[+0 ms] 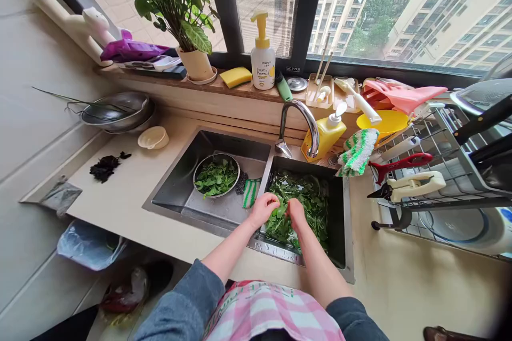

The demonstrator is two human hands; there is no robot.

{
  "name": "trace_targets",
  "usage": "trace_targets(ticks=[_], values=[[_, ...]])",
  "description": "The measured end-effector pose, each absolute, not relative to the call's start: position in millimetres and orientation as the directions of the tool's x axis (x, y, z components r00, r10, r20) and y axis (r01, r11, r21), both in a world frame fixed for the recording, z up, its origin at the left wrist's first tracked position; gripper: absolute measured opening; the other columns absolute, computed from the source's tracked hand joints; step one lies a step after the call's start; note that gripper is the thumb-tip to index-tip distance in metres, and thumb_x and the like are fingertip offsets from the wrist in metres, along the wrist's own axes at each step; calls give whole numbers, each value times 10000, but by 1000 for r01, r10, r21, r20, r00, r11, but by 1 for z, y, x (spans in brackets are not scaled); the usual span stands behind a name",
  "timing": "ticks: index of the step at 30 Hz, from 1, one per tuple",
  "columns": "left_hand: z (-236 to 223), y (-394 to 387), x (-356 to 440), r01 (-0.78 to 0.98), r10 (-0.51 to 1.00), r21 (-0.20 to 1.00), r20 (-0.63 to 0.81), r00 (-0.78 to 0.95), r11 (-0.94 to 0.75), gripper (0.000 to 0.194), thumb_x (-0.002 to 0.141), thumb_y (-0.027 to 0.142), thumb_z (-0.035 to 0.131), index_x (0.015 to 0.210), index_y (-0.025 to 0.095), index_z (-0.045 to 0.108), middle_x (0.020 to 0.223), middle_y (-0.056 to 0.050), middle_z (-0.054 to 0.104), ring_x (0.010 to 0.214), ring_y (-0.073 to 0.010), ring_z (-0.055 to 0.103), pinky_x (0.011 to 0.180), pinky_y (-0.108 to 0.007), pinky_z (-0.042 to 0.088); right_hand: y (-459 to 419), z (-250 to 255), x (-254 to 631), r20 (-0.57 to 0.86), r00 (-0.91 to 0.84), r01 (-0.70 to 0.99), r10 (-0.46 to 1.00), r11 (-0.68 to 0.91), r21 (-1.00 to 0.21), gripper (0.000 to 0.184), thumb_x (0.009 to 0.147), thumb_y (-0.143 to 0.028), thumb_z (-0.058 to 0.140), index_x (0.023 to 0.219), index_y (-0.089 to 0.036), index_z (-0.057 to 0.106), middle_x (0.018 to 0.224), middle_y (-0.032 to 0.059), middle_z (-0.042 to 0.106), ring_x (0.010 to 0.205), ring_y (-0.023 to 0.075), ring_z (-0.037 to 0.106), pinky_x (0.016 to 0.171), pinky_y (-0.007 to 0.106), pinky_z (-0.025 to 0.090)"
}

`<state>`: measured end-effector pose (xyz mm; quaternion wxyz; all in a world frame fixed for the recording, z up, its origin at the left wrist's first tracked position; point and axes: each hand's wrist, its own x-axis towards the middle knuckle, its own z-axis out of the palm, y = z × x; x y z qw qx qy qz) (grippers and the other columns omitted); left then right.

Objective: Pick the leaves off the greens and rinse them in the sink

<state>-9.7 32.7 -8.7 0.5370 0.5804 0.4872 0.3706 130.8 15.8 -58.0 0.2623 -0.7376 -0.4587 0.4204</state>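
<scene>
Over the right sink basin (pixel 336 234), my left hand (pixel 264 209) and my right hand (pixel 296 214) face each other a short way apart. Both have their fingers closed in a pinch on leafy greens (pixel 281 211), whose bright leaf shows between them. More loose greens (pixel 308 197) with stems lie in the basin below, in what looks like water. In the left basin (pixel 172 184) stands a round metal bowl (pixel 239 175) with picked green leaves (pixel 216 177) in it. Beside that bowl are a dark scouring pad (pixel 241 183) and a green-and-white striped cloth (pixel 251 193).
A chrome faucet (pixel 300 109) arches over the basins' divider. To the right stands a wire dish rack (pixel 424 200) with scissors and a peeler. On the left counter are metal bowls (pixel 118 112), a cream bowl (pixel 153 138) and a dark clump (pixel 104 168). A bagged bin (pixel 90 245) hangs below.
</scene>
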Motion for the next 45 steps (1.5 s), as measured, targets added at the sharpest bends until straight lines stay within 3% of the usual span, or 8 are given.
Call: trace_targets(ticks=[9,13,19,25,29,33,38,45], values=[[-13,4,-32,50,881,908,-417,222,417,163,724,176,470,885,189,497,696,-2,587,701,-130,563,546,-203,421,-8,-97,150,-469,-102,823,877,-190,-535,211,658,-151,617,846,-236,664,706,2,623,706,153,557,648,229,348],[-23,4,-30,135,903,926,-375,210,353,185,707,167,488,882,191,544,617,35,535,589,-104,510,540,-196,391,1,-83,151,-446,-134,809,885,-162,-565,113,725,-237,599,798,-224,684,768,15,639,729,146,559,663,226,375],[-23,14,-14,235,916,948,-278,290,213,126,701,178,522,779,189,621,647,16,582,603,-116,520,579,-212,395,6,-28,156,-369,-258,361,893,-265,-894,254,718,-413,586,781,-173,640,682,-7,584,550,105,474,514,211,370],[-11,15,-15,54,869,913,-402,288,404,145,718,247,553,819,159,607,681,-14,614,626,-121,569,544,-203,411,6,-25,159,-421,-58,59,905,-418,-907,228,765,-392,409,751,-185,503,585,-38,545,425,75,348,425,193,279],[-2,17,-42,-35,875,882,-461,148,470,191,709,278,585,847,146,589,711,-19,610,631,-106,574,535,-186,403,11,-49,167,-423,10,396,906,-392,-830,254,775,-339,334,841,-188,528,651,-11,599,547,112,482,494,199,340],[6,11,-60,-94,872,867,-484,71,489,263,695,324,611,884,144,581,735,-24,616,651,-107,583,540,-184,405,8,-81,137,-506,-98,845,857,-197,-496,181,704,-353,551,769,-191,601,778,31,654,713,163,578,616,241,395],[6,-1,-61,-98,854,848,-516,66,520,278,683,344,620,872,144,583,711,-21,614,634,-106,584,533,-185,402,2,-112,104,-585,-68,917,809,-180,-356,71,651,-195,631,718,-173,641,807,96,671,785,219,616,630,264,401],[-8,-4,-56,-100,846,841,-525,96,532,243,686,319,624,841,137,582,681,-11,598,596,-89,560,508,-176,385,5,-106,166,-548,-4,915,837,-218,-340,233,826,-337,457,849,-205,647,829,59,671,773,176,610,586,228,372]])
